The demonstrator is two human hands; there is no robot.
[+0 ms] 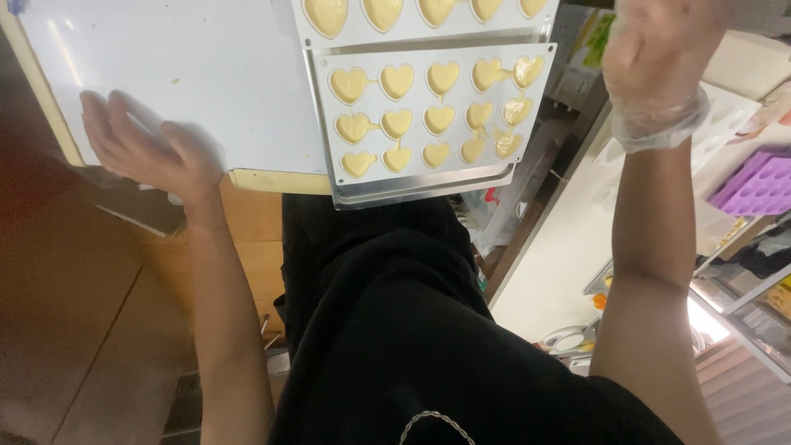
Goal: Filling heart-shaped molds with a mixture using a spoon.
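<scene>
**Heart mould tray parked at the edge, both hands off it**

Cramped little kitchen, shot from straight above, with a black-clad torso filling the bottom. Nearest up, the left hand (148, 152) rests flat on the white counter (189, 74), grip spread, holding nothing, looks like it's just bracing at the near edge. Beside it sits the metal tray (416, 188), overhanging the counter edge a bit, carrying a white heart mould (432, 111) filled with pale yellow batter, presumably kept flat so nothing runs. A second filled mould (412, 21) lies just beyond. The right hand (655, 62), in a clear plastic glove, is raised off to the side; can't tell its grip. Purple mould (754, 183) sits on a side shelf.
</scene>
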